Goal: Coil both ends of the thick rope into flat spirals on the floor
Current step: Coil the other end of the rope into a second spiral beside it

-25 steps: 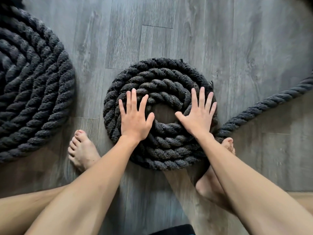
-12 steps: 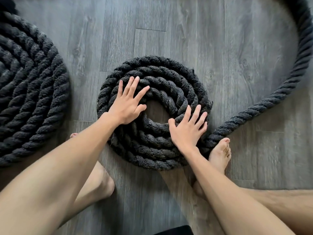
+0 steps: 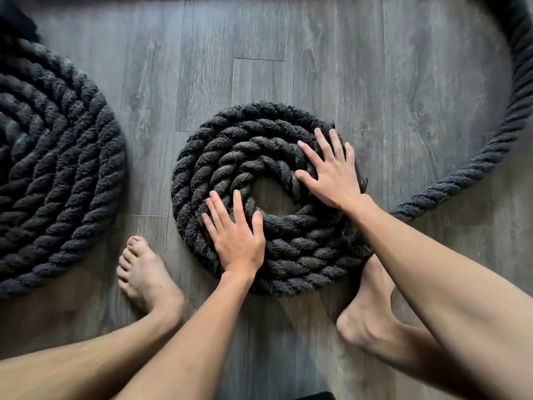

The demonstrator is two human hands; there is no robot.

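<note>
The left hand [image 3: 238,238] and right hand [image 3: 334,174] press flat, fingers straight, on the small coil [image 3: 291,249]. A bigger coil [image 3: 54,174] lies to its left on the floor [image 3: 389,82].

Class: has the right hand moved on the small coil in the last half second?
Yes: the right hand slid from near-right to far-right of the open centre of the small coil.

Left hand [image 3: 238,241] slides from the upper-left of the small spiral [image 3: 302,246] down to its lower-left turns. Right hand [image 3: 331,174] shifts from lower-right up to the upper-right rim. Left foot [image 3: 144,272] is now fully in view; toes of the right foot [image 3: 366,307] are now hidden.
</note>
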